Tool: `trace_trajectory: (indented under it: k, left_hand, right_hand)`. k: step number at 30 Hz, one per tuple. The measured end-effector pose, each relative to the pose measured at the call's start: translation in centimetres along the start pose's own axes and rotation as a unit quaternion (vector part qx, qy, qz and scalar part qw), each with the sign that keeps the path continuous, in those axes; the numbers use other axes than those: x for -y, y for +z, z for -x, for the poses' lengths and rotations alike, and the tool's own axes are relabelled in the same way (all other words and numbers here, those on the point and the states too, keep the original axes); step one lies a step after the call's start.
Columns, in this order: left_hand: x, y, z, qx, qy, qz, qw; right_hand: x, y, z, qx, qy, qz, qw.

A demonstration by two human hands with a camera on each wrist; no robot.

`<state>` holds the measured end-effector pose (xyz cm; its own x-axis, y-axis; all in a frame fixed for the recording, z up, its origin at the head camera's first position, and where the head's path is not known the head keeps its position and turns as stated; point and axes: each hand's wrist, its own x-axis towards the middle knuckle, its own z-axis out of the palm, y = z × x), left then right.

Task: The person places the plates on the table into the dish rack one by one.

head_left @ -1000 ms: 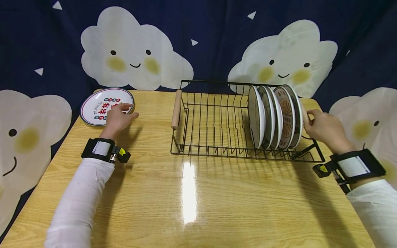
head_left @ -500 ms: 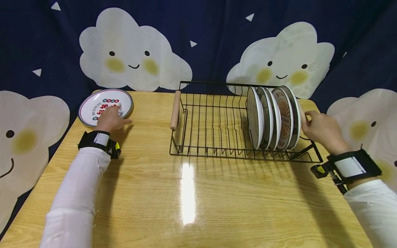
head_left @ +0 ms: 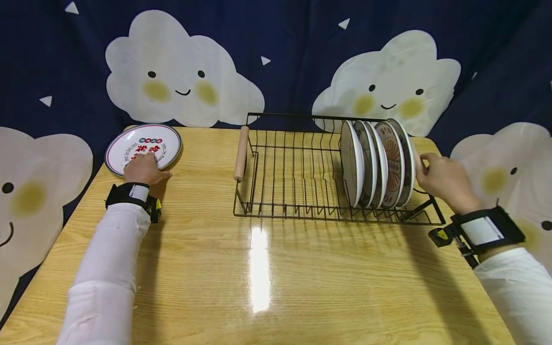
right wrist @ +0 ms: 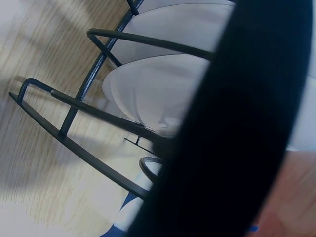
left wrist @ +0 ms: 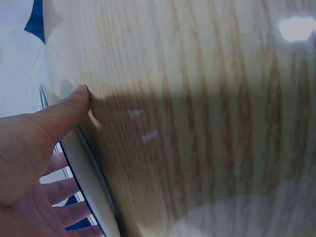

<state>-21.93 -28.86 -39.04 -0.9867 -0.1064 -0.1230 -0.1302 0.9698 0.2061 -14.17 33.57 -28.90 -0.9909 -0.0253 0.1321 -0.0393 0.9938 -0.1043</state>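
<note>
My left hand (head_left: 143,168) reaches over the near right rim of a white plate (head_left: 115,149) with red and blue printed characters, lying face up on the table. In the left wrist view its fingers are over the plate's inner side, and the straight thumb (left wrist: 64,113) sticks out beyond the rim. My right hand (head_left: 446,181) grips the wooden handle at the right end of a black wire dish rack (head_left: 437,209); the fingers mostly hide that handle. Several plates (head_left: 359,165) stand on edge in the rack's right part, beside this hand.
A second wooden handle (head_left: 241,153) forms the rack's left end. The wooden table (head_left: 194,268) stretches in front. Behind it hangs a dark blue curtain (head_left: 284,28) with clouds. A black strap (right wrist: 237,118) blocks much of the right wrist view.
My left hand has moved left and a little down, from above the plate to its near right rim. The right hand has stayed on the rack's handle. The whole view has shifted slightly.
</note>
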Motion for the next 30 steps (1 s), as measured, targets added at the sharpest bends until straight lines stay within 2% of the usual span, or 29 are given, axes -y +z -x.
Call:
trace_trajectory:
  k: [5, 11, 17, 24, 30]
  left_hand:
    - [0.5, 0.0, -0.2, 0.000, -0.007, -0.006, 1.0000]
    - [0.8, 0.0, -0.3, 0.011, -0.032, -0.002, 0.9994]
    - [0.3, 0.0, 0.0, 0.009, -0.017, -0.002, 0.9998]
    - [0.3, 0.0, 0.5, 0.012, -0.020, 0.002, 0.9997]
    - [0.4, -0.6, 0.7, -0.007, -0.020, 0.012, 0.9997]
  right_hand:
    - [0.1, 0.0, -0.1, -0.002, -0.001, 0.000, 1.000]
    - [0.2, 0.1, 0.0, -0.007, -0.006, 0.007, 1.000]
    - [0.1, 0.1, 0.2, -0.009, -0.005, 0.006, 1.000]
    - [-0.1, 0.1, 0.4, -0.013, -0.005, 0.002, 1.000]
    - [-0.1, 0.1, 0.4, -0.016, -0.005, 0.002, 1.000]
